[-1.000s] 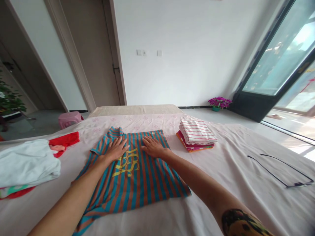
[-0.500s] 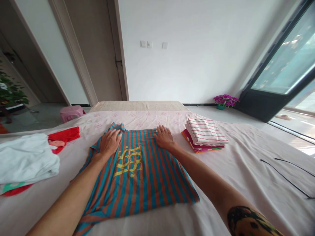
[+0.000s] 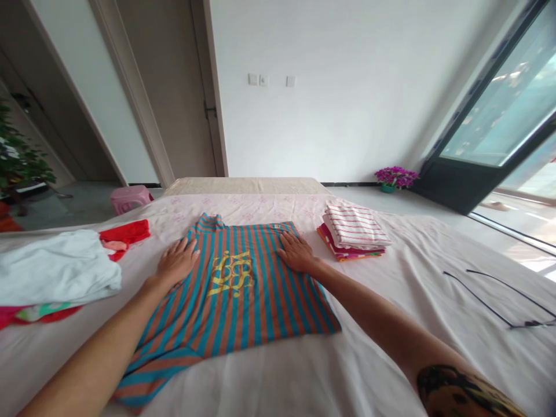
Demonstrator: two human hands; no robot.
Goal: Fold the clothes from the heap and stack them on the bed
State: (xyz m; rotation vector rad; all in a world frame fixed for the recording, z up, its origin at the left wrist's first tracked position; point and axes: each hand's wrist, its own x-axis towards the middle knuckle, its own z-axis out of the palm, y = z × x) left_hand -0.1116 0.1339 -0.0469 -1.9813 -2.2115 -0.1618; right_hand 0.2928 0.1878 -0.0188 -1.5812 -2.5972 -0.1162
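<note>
A striped T-shirt (image 3: 260, 307), blue and brown with yellow lettering, lies spread on the bed sheet in front of me. One sleeve sticks out toward me at the lower left. My left hand (image 3: 179, 259) rests flat on the shirt's left edge, fingers apart. On its far right part lies my right hand (image 3: 296, 252), palm down with the fingers stretched out. Neither hand grips the cloth. Just right of my right hand sits a stack of folded clothes (image 3: 356, 229), topped by a white piece with red stripes.
A loose heap of clothes (image 3: 56, 272), white over red, lies at the left. Glasses (image 3: 490, 301) rest on the pale sheet (image 3: 391, 359) at the right. Beyond the bed are a pink stool (image 3: 130, 198), purple flowers (image 3: 395, 178) and a closed door (image 3: 174, 87).
My left hand has slid left and slightly toward me, to the shirt's edge. My right hand has shifted a little right and nearer. The shirt's far edge shows more fully, and the view has shifted slightly.
</note>
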